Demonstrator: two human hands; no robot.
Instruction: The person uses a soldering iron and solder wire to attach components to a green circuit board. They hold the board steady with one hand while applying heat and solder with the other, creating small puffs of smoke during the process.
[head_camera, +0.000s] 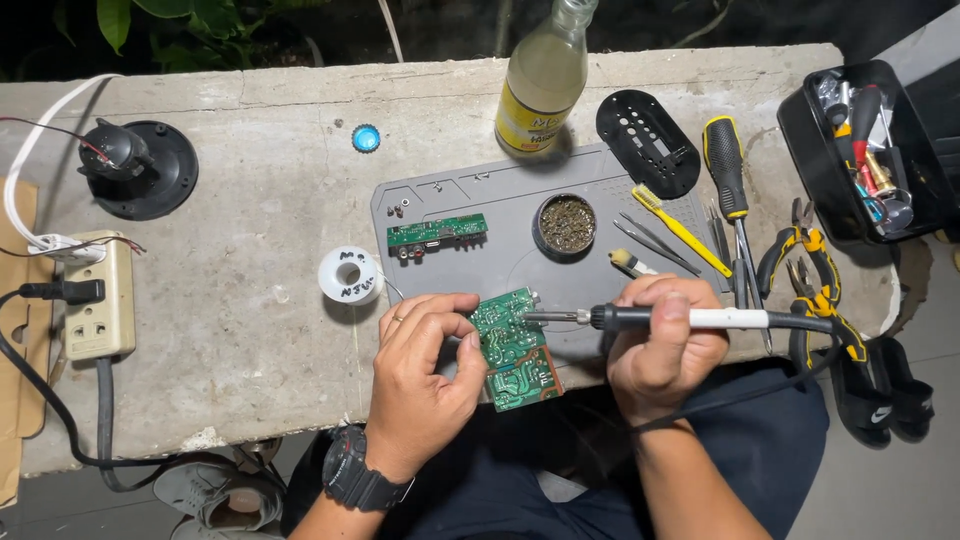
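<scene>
Green circuit board (515, 348), grey mat (470, 265), blue bottle cap (366, 138), yellow brush (680, 228).

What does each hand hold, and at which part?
Left hand grips the green circuit board by its left edge; right hand holds the soldering iron around its handle.

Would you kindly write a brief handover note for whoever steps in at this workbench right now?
Left hand: steadies the green circuit board at the near edge of the grey work mat, fingers on its left side.
Right hand: grips the black-and-white soldering iron, its tip at the board's upper right edge.
Nearby: a smaller green board and a round tin of brass tip-cleaning wool on the mat; a white solder spool on the concrete slab to the mat's left.
Done: cannot tell which joints are finished.
Left: the joint at the tip; check the rest up close.
</scene>
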